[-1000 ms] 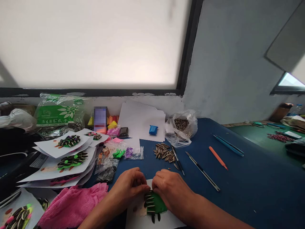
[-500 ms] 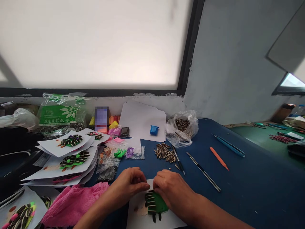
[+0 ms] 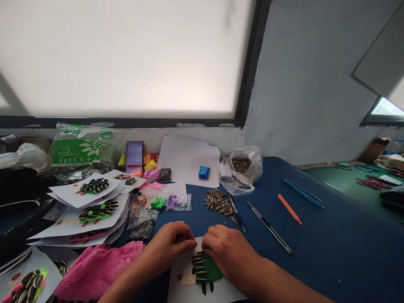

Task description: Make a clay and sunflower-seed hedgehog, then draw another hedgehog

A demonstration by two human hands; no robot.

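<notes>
My right hand [image 3: 229,250] is closed, its fingertips pressed down at the top edge of a green clay shape [image 3: 212,269]; whatever they pinch is hidden. My left hand [image 3: 178,240] hovers by the upper left of the shape, fingers curled with thumb and forefinger close together; I cannot make out anything between them. Striped sunflower seeds [image 3: 199,267] stand in a row along the shape's left side, and two more poke out below. A pale clay patch [image 3: 188,278] adjoins it on the left. All of this lies on a white paper sheet [image 3: 179,294].
Loose sunflower seeds [image 3: 217,202] lie ahead, beside a pen [image 3: 236,212]. Rightward are a craft knife [image 3: 269,227], an orange tool [image 3: 290,209] and blue tweezers [image 3: 303,192]. Finished seed pictures [image 3: 78,214] and a pink cloth [image 3: 97,269] occupy the left. A seed bag [image 3: 252,166] stands behind.
My right hand has shifted very slightly at the top of the green clay. My left hand and the objects around look the same.
</notes>
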